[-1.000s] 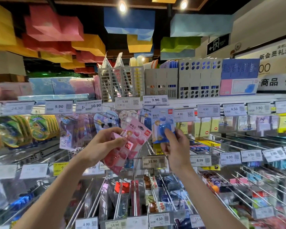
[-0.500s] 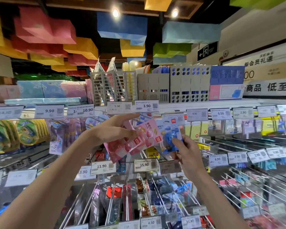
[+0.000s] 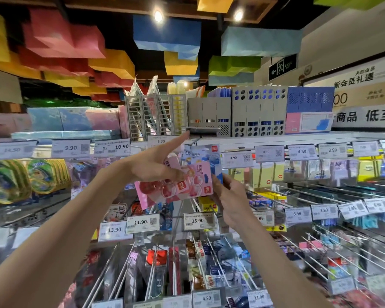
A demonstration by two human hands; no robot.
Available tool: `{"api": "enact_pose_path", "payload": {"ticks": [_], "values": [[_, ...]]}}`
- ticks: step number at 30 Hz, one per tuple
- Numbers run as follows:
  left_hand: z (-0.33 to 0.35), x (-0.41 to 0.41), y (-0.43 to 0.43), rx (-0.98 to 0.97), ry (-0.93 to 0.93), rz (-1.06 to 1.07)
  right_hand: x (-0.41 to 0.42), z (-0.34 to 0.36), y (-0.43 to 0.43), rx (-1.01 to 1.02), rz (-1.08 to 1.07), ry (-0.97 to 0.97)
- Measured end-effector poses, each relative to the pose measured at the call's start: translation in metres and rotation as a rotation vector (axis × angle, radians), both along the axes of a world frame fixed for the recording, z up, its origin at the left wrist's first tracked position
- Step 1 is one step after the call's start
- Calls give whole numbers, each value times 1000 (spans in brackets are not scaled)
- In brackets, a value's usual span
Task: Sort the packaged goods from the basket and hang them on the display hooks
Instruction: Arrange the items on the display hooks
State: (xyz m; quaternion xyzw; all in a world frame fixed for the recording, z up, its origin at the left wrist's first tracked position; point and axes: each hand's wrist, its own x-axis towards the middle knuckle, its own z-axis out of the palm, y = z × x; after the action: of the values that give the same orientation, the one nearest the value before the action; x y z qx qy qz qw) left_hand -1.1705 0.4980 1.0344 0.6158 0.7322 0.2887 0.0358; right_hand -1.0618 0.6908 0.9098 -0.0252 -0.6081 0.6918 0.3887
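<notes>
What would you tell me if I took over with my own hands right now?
Left hand: grips the pink packs, forefinger lifting the price tag.
Right hand: holds the blue pack up at the hook; whether it is threaded on is unclear.
Done: nothing surely hung.
Left: hang the blue pack, then the pink packs. The basket is not in view.

The pink packets [image 3: 182, 187] pinched in the left hand [image 3: 156, 165] are glossy printed card under clear, shiny plastic, and the blue packet [image 3: 206, 156] held by the right hand [image 3: 229, 203] looks the same. Below the hands the hooks [image 3: 151, 274] are smooth bare metal wire and the price tags [image 3: 197, 221] are paper behind glossy plastic. Above the hands, the file boxes [image 3: 258, 112] are matt grey plastic.
</notes>
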Motion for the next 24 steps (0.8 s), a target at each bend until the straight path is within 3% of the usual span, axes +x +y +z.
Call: {"api": "enact_pose_path", "payload": {"ticks": [14, 18, 21, 24], "values": [[-9, -14, 1, 6, 38, 10, -25, 12, -10, -87, -4, -99], [-10, -17, 2, 18, 14, 12, -32, 24, -3, -197, -144, -244], [-10, -17, 2, 35, 24, 25, -35, 21, 3, -108, -250, -437], [-13, -19, 2, 59, 28, 28, -14, 14, -3, -120, -167, -461]]}}
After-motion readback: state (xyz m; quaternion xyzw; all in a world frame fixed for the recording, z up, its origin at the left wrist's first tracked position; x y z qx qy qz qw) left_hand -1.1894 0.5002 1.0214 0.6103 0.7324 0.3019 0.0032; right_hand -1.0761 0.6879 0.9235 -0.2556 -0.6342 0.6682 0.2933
